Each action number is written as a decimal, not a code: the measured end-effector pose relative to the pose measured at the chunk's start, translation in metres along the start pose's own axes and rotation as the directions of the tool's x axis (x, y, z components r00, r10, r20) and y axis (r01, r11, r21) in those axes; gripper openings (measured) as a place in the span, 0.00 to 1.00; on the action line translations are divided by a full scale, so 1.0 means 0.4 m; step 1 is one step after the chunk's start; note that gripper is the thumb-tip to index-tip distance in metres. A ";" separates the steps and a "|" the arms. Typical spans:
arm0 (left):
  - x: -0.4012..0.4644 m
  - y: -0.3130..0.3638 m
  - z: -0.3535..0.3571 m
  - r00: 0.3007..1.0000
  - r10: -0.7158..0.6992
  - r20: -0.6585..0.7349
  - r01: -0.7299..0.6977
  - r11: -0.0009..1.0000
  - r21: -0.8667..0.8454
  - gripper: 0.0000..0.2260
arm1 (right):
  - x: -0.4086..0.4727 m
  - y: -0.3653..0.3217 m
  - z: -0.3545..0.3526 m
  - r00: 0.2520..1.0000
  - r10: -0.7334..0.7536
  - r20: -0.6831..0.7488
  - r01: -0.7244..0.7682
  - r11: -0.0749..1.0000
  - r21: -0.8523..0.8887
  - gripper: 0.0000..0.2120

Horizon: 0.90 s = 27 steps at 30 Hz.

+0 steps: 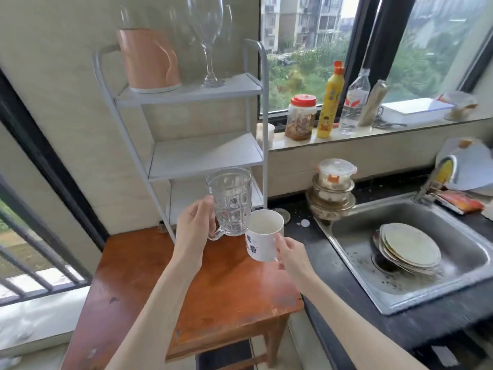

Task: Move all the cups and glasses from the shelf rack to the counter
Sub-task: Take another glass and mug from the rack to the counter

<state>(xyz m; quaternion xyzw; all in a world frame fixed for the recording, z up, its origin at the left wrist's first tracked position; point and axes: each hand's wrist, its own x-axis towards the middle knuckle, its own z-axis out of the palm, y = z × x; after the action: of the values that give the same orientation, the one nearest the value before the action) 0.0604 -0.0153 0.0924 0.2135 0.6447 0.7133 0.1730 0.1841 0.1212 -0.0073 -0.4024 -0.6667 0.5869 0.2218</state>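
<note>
— What do the hands hold above the wooden surface (218, 284)?

— The left hand (193, 225) grips a clear glass mug (230, 201) by its handle; the right hand (289, 253) clasps a white mug (262, 237) with blue print, the two mugs touching.

— And the shelf rack (186, 124)?

— A wine glass (206, 36) stands on its top shelf beside a pink kettle (149, 60).
</note>
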 end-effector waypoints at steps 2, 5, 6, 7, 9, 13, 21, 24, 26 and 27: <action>-0.043 -0.013 0.032 0.997 -0.035 0.072 0.034 0.999 0.015 0.24 | -0.065 0.028 -0.075 0.997 0.021 -0.069 -0.019 1.000 0.024 0.19; -0.100 -0.024 0.109 0.983 -0.056 0.177 0.051 0.998 0.028 0.24 | -0.147 0.068 -0.208 0.984 0.054 -0.170 -0.051 0.998 0.022 0.18; -0.122 -0.026 0.141 0.977 -0.053 0.207 0.051 0.999 0.016 0.23 | -0.173 0.078 -0.258 0.974 0.069 -0.215 -0.067 0.998 0.016 0.18; -0.145 -0.029 0.177 0.969 -0.049 0.241 0.050 0.999 0.002 0.23 | -0.197 0.090 -0.309 0.962 0.082 -0.260 -0.080 0.997 0.018 0.18; -0.197 -0.035 0.256 0.951 -0.035 0.309 0.040 0.999 -0.011 0.24 | -0.254 0.117 -0.415 0.934 0.101 -0.343 -0.088 0.995 0.055 0.18; -0.318 -0.058 0.441 0.901 -0.036 0.432 0.058 0.998 -0.039 0.25 | -0.402 0.182 -0.637 0.849 0.154 -0.505 -0.086 0.984 0.156 0.19; -0.697 -0.129 0.892 0.784 -0.075 0.617 0.110 0.994 -0.019 0.19 | -0.728 0.331 -1.096 0.661 0.204 -0.722 -0.077 0.976 0.205 0.18; -0.848 -0.147 1.038 0.705 -0.117 0.699 0.132 0.991 0.033 0.20 | -0.852 0.385 -1.246 0.575 0.180 -0.798 -0.092 0.984 0.156 0.16; -0.935 -0.156 1.126 0.643 -0.144 0.753 0.133 0.988 0.075 0.20 | -0.934 0.420 -1.333 0.504 0.184 -0.844 -0.108 0.983 0.150 0.16; -0.975 -0.160 1.170 0.609 -0.155 0.778 0.130 0.987 0.095 0.20 | -0.971 0.438 -1.377 0.467 0.193 -0.863 -0.110 0.981 0.161 0.16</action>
<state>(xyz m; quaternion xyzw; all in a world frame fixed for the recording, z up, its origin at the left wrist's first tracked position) 0.6368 0.1839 0.0331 0.4528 0.5302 0.5239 0.4892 0.8799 0.1422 0.0101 -0.6924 -0.3979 0.3447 0.4934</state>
